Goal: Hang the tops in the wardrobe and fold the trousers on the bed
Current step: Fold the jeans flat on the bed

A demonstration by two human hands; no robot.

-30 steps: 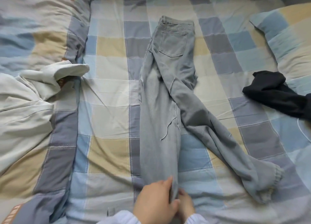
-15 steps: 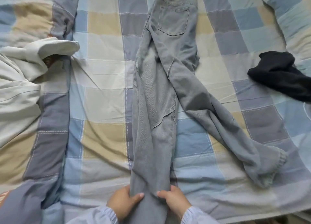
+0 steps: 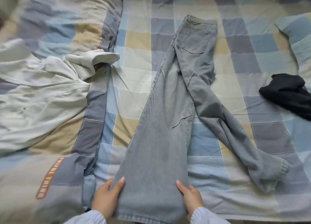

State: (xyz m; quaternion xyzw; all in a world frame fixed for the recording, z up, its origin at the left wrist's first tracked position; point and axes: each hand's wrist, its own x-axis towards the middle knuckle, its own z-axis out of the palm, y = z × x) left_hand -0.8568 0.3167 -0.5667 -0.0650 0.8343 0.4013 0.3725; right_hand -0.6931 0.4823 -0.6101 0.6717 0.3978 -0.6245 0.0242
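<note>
A bed sheet [image 3: 134, 43] checked in pale blue, grey-blue, beige and cream fills nearly the whole view, with a rumpled duvet [image 3: 55, 22] in the same check heaped at the left, a matching pillow [image 3: 299, 38] at the right, under soft even light.

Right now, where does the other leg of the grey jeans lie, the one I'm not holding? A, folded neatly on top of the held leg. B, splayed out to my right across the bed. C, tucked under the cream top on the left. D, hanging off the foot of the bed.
B: while the left hand and right hand grip one leg's hem, the grey jeans send their other leg diagonally right across the checked bedspread.
</note>
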